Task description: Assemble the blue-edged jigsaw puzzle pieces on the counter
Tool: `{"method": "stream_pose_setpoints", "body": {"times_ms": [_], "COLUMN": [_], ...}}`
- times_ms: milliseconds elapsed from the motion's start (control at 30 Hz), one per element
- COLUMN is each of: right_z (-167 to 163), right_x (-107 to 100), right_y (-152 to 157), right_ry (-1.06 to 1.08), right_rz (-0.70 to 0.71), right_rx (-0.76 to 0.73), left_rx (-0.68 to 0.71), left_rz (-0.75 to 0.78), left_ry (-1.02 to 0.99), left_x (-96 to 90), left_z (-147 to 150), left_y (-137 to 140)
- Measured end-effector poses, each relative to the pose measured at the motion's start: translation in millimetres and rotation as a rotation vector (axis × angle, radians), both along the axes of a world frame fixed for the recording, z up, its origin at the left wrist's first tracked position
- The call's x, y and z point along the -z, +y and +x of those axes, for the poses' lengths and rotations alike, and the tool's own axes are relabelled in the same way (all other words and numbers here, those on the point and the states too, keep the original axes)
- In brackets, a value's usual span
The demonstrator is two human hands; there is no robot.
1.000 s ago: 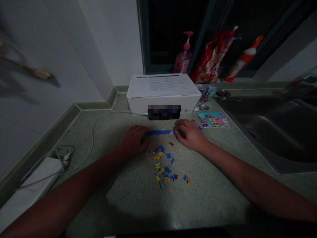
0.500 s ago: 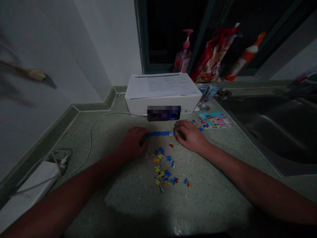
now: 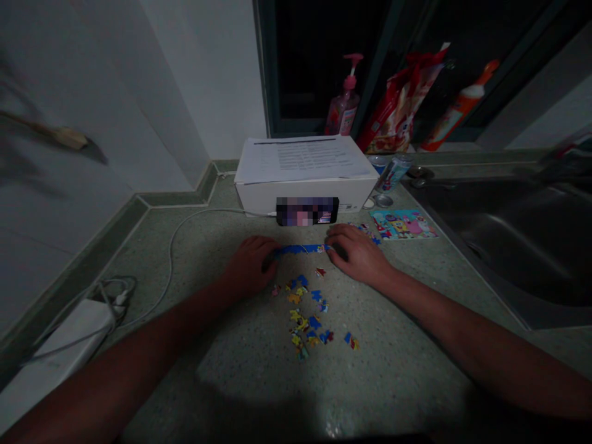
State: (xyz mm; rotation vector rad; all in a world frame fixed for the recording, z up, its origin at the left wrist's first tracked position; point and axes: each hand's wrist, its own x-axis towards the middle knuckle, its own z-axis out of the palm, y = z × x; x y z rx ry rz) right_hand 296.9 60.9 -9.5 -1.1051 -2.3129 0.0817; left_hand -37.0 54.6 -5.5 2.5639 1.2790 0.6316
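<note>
A joined strip of blue jigsaw pieces (image 3: 300, 249) lies across the counter, with a pinkish-white patch near its right end. My left hand (image 3: 252, 265) is closed at the strip's left end, thumb and fingers curled over it. At the opposite end my right hand (image 3: 356, 254) has its fingertips bent onto the strip. The fingers hide both ends. Loose jigsaw pieces (image 3: 301, 322), yellow, blue and red, are scattered nearer to me. More pieces (image 3: 365, 231) lie just behind my right hand. A colourful cartoon picture card (image 3: 404, 224) is flat on the counter to the right.
A white box (image 3: 305, 191) with a printed sheet on top stands behind the hands, a phone (image 3: 307, 211) leaning against it. Its cable runs left to a white power strip (image 3: 69, 336). A can (image 3: 393, 172) and a steel sink (image 3: 499, 246) are on the right.
The picture on the phone screen has changed. Both hands and the strip have kept their places; the view has shifted very slightly.
</note>
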Motion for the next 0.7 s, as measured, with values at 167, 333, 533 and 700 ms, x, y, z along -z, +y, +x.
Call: {"method": "stream_pose_setpoints", "body": {"times_ms": [167,333,533,700], "right_z": [-0.1,-0.7,-1.0,-0.7], "right_x": [0.9,-0.2,-2.2,-1.4], "right_y": [0.2,-0.2,-0.8,-0.8], "right_ry": [0.006,0.000,-0.024,-0.019], "right_rz": [-0.001,-0.004,0.006,0.002], "right_rx": [-0.001,0.007,0.005,0.012], "left_rx": [-0.010,-0.015,-0.008,-0.012], "left_rz": [-0.004,-0.009,-0.003,0.003], "left_ry": [0.006,0.006,0.006,0.001], "left_x": [-0.7,-2.5,-3.3,-1.8], "left_z": [0.9,2.1,1.8,1.8], "left_y": [0.0,-0.5,-1.1,-0.5]}}
